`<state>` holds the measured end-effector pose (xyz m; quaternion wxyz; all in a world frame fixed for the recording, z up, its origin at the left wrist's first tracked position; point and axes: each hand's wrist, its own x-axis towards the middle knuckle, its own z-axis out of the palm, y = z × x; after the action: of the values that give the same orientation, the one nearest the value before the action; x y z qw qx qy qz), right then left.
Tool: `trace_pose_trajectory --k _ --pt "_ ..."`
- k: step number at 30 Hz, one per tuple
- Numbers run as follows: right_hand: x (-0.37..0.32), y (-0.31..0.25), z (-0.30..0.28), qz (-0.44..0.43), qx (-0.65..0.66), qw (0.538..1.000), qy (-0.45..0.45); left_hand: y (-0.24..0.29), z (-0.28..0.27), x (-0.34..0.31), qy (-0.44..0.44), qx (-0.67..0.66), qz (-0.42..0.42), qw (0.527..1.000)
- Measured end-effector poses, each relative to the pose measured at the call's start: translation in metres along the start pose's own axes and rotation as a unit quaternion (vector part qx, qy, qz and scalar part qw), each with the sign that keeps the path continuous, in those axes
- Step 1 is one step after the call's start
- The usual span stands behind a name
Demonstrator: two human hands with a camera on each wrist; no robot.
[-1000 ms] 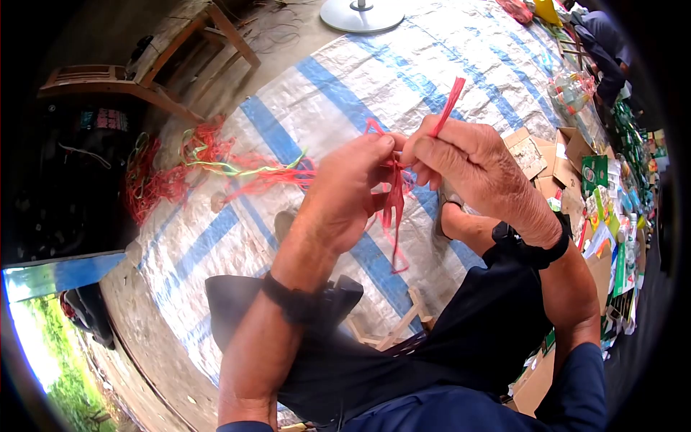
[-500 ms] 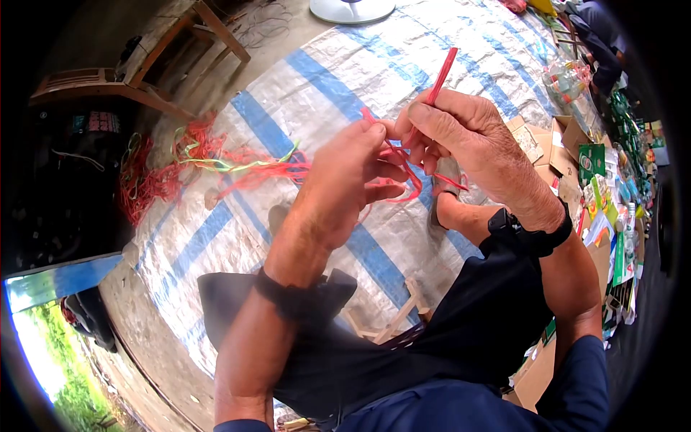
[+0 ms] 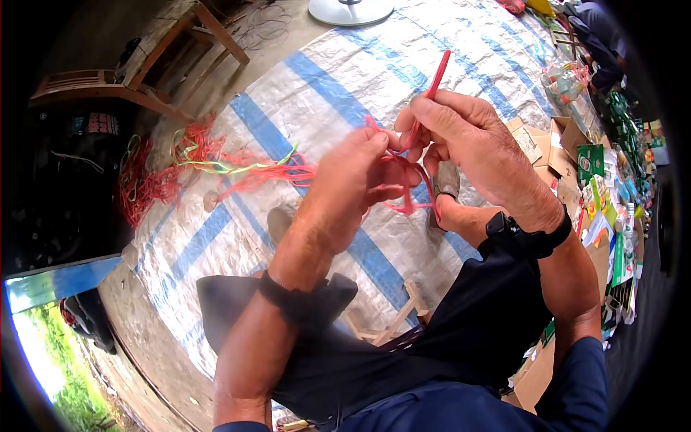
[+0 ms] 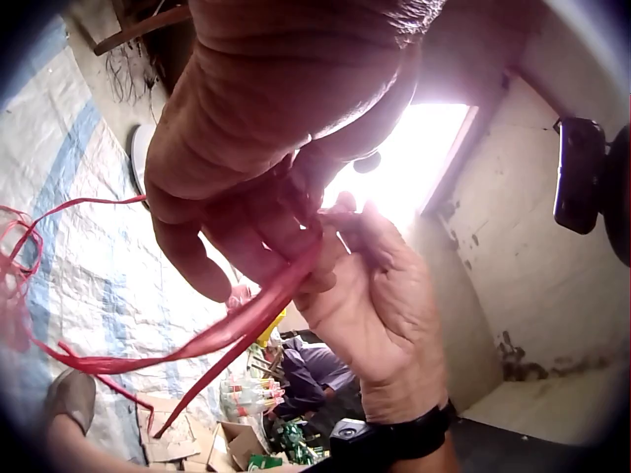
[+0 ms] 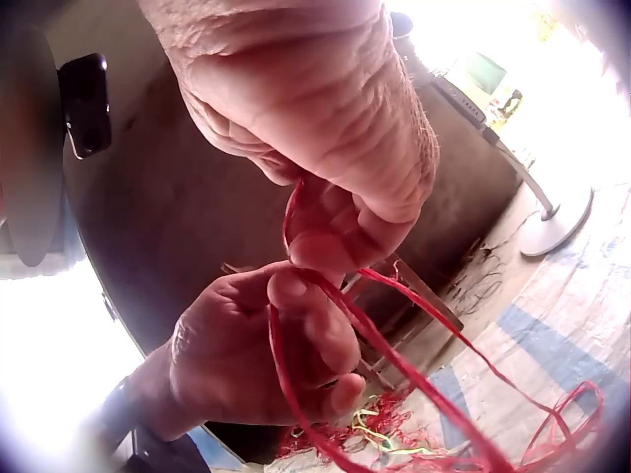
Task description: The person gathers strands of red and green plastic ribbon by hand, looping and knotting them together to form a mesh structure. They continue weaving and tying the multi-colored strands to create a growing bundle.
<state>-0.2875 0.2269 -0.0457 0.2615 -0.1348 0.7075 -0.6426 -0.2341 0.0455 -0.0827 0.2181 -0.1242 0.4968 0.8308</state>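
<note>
Thin red plastic twine (image 3: 407, 209) loops below and between the two hands, held close together over the sheet. The left hand (image 3: 349, 180) pinches a strand between thumb and index finger, its other fingers loosely bent. Against it, the right hand (image 3: 475, 147) pinches the twine, and a bundled red end (image 3: 440, 72) sticks up above its thumb. In the left wrist view, flat red strands (image 4: 217, 335) trail from the fingertips. The right wrist view shows strands (image 5: 394, 360) running down from where the fingertips meet; the exact crossing there is hidden by fingers.
A tangled red and green twine pile (image 3: 194, 162) lies at the left on the blue-and-white sheet (image 3: 324, 79). Wooden furniture (image 3: 173, 54) and a round white stand base (image 3: 350, 10) are beyond. Cardboard (image 3: 568, 147), bottles and another person (image 3: 601, 43) are at the right.
The loose strands hanging below the hands have shifted and now form a wider loop. Both hands stay close together, and the upright end has tilted slightly left.
</note>
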Motion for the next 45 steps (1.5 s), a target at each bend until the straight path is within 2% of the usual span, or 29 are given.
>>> trace_pose_trajectory --k 4,6,8,9,12,15,18,25,27,29,30,33,34,35,37,38,40,45 --pt "0.002 0.002 0.003 -0.003 0.101 0.994 0.033 0.001 -0.004 0.002 -0.033 -0.028 -0.003 0.999" --pt "0.003 0.001 0.001 0.003 0.131 0.99 0.043 0.008 0.0 -0.004 -0.039 -0.051 -0.047 0.997" --pt "0.003 0.001 -0.003 0.018 0.193 0.981 -0.015 0.007 0.004 -0.003 -0.02 -0.046 -0.042 0.998" --pt "0.003 0.001 -0.001 0.017 0.193 0.981 -0.015 0.006 0.006 -0.003 -0.001 -0.041 -0.037 0.998" --pt "0.005 0.005 0.002 0.011 0.228 0.973 -0.013 0.005 0.002 -0.004 -0.027 -0.03 -0.021 0.999" --pt "0.008 0.013 0.0 0.015 0.228 0.973 -0.014 0.001 0.004 -0.005 -0.009 -0.036 -0.002 0.999" --pt "0.007 0.011 -0.001 0.03 0.221 0.975 -0.002 -0.001 0.007 -0.006 -0.001 -0.06 0.016 0.998" --pt "0.005 0.01 0.004 -0.001 0.183 0.983 0.017 -0.002 0.003 -0.007 0.009 -0.076 0.024 0.997" --pt "0.002 0.011 0.009 -0.007 0.18 0.983 0.019 -0.003 -0.001 -0.005 0.031 -0.123 0.024 0.992" --pt "-0.005 0.011 0.016 -0.008 0.081 0.997 0.016 0.002 0.0 -0.008 0.037 -0.118 0.029 0.992" --pt "-0.004 0.01 0.016 -0.01 0.081 0.997 0.016 0.004 0.0 -0.009 0.041 -0.114 0.033 0.992" --pt "-0.002 0.007 0.012 0.023 -0.025 0.992 -0.123 0.003 0.0 -0.011 0.048 -0.119 0.02 0.992" --pt "-0.003 0.015 0.014 0.035 0.014 0.996 -0.084 0.003 -0.001 -0.01 0.049 -0.119 0.02 0.992" --pt "-0.004 0.013 0.012 0.035 0.015 0.996 -0.084 0.001 -0.002 -0.009 0.04 -0.12 0.021 0.992" --pt "-0.005 0.001 0.008 0.157 -0.013 0.985 -0.075 0.002 -0.003 -0.011 0.032 -0.121 0.022 0.992" --pt "-0.005 0.004 0.008 0.156 -0.013 0.985 -0.074 0.004 -0.002 -0.013 0.041 -0.118 0.024 0.992" --pt "-0.003 0.012 0.007 -0.004 -0.032 0.997 -0.076 0.004 -0.003 -0.014 0.049 -0.114 0.026 0.992" --pt "-0.006 0.001 0.005 -0.017 -0.099 0.993 -0.055 0.001 -0.007 -0.013 0.048 -0.143 0.052 0.987"
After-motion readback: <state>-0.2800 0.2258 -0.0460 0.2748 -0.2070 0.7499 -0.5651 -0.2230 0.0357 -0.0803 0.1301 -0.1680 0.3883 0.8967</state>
